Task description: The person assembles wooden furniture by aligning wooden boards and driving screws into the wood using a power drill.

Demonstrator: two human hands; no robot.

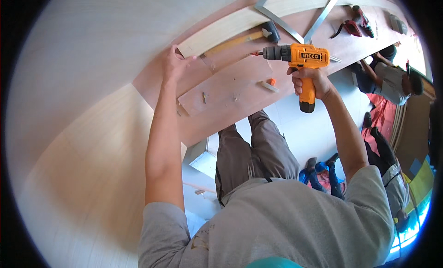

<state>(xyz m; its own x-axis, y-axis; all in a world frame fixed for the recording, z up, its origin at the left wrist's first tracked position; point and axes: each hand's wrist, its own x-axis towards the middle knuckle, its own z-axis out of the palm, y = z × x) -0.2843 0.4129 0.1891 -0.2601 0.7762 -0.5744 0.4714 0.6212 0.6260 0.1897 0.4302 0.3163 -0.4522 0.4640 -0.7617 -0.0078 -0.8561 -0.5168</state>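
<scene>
My right hand [316, 81] is wrapped round the grip of an orange and black cordless drill [310, 56], raised over the wooden surface. Its chuck points left, with a thin bit [255, 53] in it. At the near end of a long pale wood strip [230, 33], my left hand [175, 66] has its thumb and a finger spread apart. The thumb lies by the strip's corner; the other fingers are partly hidden. Between strip and drill lies a mallet [271, 32] with a black head and wooden handle. A flat board [217, 92] rests nearer to me.
Two metal squares [282, 23] [323, 16] lie beyond the drill. Red and black tools [354, 28] sit farther right, with a grey object [398, 25]. A small orange and white item [271, 85] is near the surface's edge. A pale panel [87, 171] borders the left. People [390, 81] are at right.
</scene>
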